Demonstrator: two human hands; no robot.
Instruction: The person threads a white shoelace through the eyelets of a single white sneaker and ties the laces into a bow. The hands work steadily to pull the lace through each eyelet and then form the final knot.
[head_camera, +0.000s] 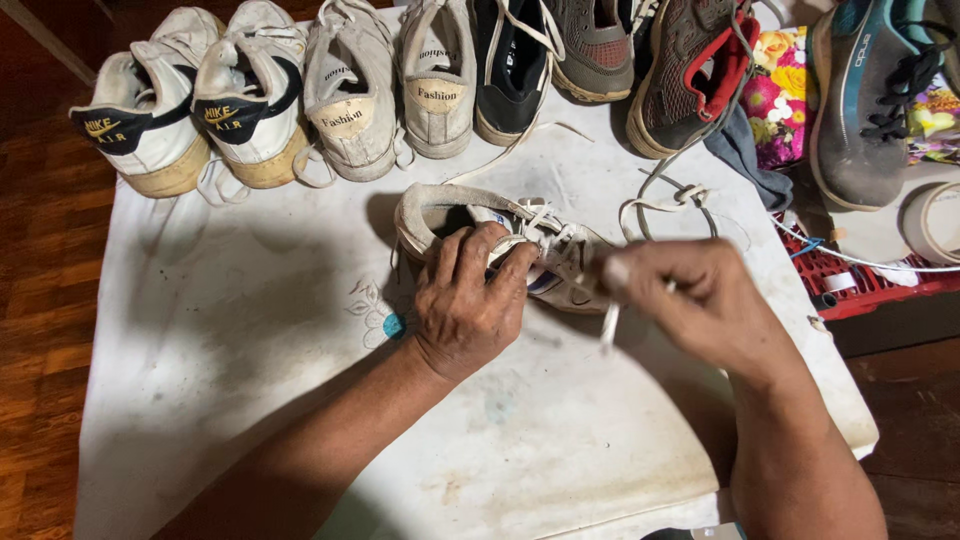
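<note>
A worn white sneaker (440, 215) lies on its side on a white cloth (250, 330), heel to the left. My left hand (470, 300) rests over its tongue and holds it down. My right hand (690, 300) sits just right of the shoe's toe, pinching a white shoelace (608, 322) that hangs from its fingers. More of the lace loops behind the hand (665, 200) toward the back of the cloth.
A row of shoes lines the cloth's far edge: two white sneakers with black heels (190, 95), two grey-white ones (385, 85), a black one (510, 65), darker trainers (690, 70). A red crate (850, 285), tape roll (935, 220) and flowered cloth (785, 90) sit right. Wooden floor surrounds.
</note>
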